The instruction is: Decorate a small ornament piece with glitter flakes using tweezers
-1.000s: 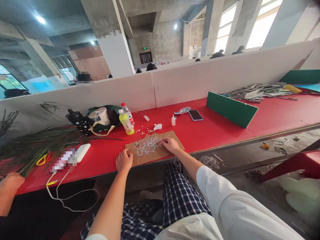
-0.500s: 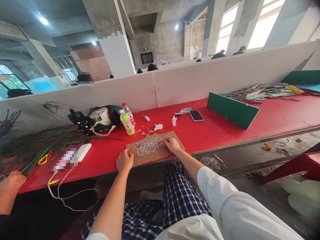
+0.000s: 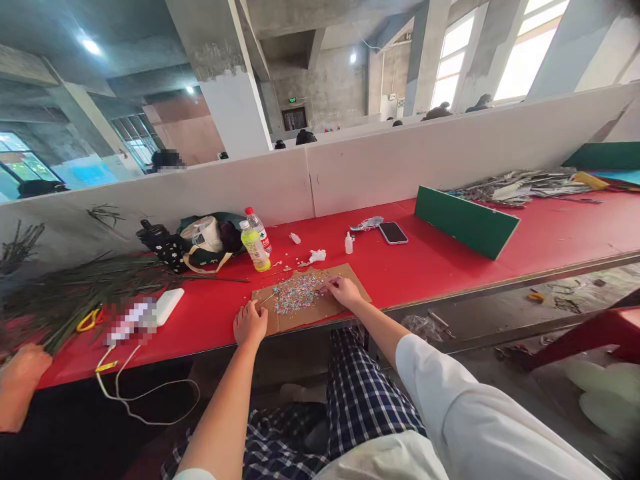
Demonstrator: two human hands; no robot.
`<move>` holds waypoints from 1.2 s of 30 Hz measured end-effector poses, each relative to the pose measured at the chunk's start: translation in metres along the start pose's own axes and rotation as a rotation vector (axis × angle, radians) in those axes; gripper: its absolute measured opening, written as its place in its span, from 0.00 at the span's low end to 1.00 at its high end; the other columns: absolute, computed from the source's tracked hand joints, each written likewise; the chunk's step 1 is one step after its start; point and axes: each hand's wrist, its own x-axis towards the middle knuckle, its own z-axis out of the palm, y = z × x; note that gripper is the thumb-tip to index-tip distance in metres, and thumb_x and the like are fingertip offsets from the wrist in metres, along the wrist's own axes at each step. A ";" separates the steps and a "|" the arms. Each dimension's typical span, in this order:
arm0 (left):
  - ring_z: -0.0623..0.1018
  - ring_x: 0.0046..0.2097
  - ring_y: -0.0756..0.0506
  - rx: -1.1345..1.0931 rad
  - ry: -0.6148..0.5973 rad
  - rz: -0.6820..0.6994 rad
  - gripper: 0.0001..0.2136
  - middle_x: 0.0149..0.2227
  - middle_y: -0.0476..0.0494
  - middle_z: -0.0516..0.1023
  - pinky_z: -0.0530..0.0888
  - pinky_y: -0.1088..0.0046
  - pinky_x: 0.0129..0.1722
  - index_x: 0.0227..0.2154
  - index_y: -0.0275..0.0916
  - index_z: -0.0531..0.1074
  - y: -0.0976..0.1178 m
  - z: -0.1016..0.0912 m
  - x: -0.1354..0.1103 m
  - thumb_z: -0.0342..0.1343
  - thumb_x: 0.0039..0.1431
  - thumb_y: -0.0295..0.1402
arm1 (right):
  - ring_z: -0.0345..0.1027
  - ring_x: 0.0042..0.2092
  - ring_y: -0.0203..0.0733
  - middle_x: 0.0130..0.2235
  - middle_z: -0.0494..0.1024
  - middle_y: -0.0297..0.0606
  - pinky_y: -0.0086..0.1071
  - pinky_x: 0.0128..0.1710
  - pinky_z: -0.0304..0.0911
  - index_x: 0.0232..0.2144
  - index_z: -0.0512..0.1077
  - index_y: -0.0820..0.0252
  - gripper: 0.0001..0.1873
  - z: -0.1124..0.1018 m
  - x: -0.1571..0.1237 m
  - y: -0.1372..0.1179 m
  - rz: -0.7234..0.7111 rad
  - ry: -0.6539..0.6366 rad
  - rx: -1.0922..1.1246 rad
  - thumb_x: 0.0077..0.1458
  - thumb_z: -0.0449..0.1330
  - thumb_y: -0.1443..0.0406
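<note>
Small multicoloured beads or chips (image 3: 297, 293) lie in a loose spread on a brown cardboard sheet (image 3: 345, 272) at the table's front edge. My left hand (image 3: 250, 323) rests by the sheet's left corner, fingers closed on a thin stick (image 3: 267, 299). The stick points toward the left side of the beads, and its tip is too small to make out clearly. Over the right side of the spread, my right hand (image 3: 345, 291) has its fingertips pinched together. Whatever those fingertips hold, if anything, is too small to tell.
Behind the sheet stand a small white dropper bottle (image 3: 349, 243), crumpled white tissue (image 3: 317, 255), drink bottles (image 3: 255, 247) and a phone (image 3: 393, 233). A green board (image 3: 465, 223) stands at the right. Far left, another person's hand (image 3: 25, 370) is near green stems (image 3: 65, 287) and yellow-handled scissors (image 3: 89, 320).
</note>
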 end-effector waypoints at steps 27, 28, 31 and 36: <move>0.75 0.62 0.37 -0.003 0.011 0.007 0.20 0.63 0.37 0.73 0.74 0.47 0.63 0.60 0.39 0.71 -0.001 0.001 0.000 0.60 0.70 0.41 | 0.76 0.51 0.46 0.55 0.78 0.43 0.45 0.50 0.76 0.55 0.74 0.60 0.19 -0.003 -0.002 0.001 0.014 0.009 0.037 0.68 0.63 0.56; 0.75 0.62 0.37 -0.003 0.011 0.009 0.20 0.62 0.37 0.73 0.75 0.47 0.62 0.60 0.39 0.71 -0.001 0.001 0.000 0.60 0.70 0.41 | 0.76 0.51 0.46 0.55 0.78 0.43 0.45 0.50 0.76 0.55 0.74 0.60 0.19 -0.003 -0.002 0.001 0.007 0.002 0.036 0.68 0.63 0.56; 0.75 0.62 0.38 -0.002 0.013 0.013 0.20 0.62 0.37 0.73 0.75 0.47 0.62 0.60 0.39 0.71 -0.002 0.002 0.001 0.60 0.70 0.41 | 0.76 0.51 0.46 0.55 0.78 0.43 0.45 0.51 0.76 0.54 0.74 0.59 0.18 -0.002 -0.003 0.000 -0.022 -0.023 0.034 0.69 0.62 0.56; 0.75 0.62 0.37 -0.001 0.018 0.013 0.20 0.62 0.37 0.73 0.75 0.47 0.62 0.60 0.39 0.71 -0.003 0.004 0.002 0.60 0.70 0.41 | 0.76 0.51 0.46 0.55 0.78 0.43 0.45 0.52 0.76 0.54 0.75 0.58 0.17 0.000 -0.003 0.000 -0.065 -0.043 0.031 0.69 0.62 0.55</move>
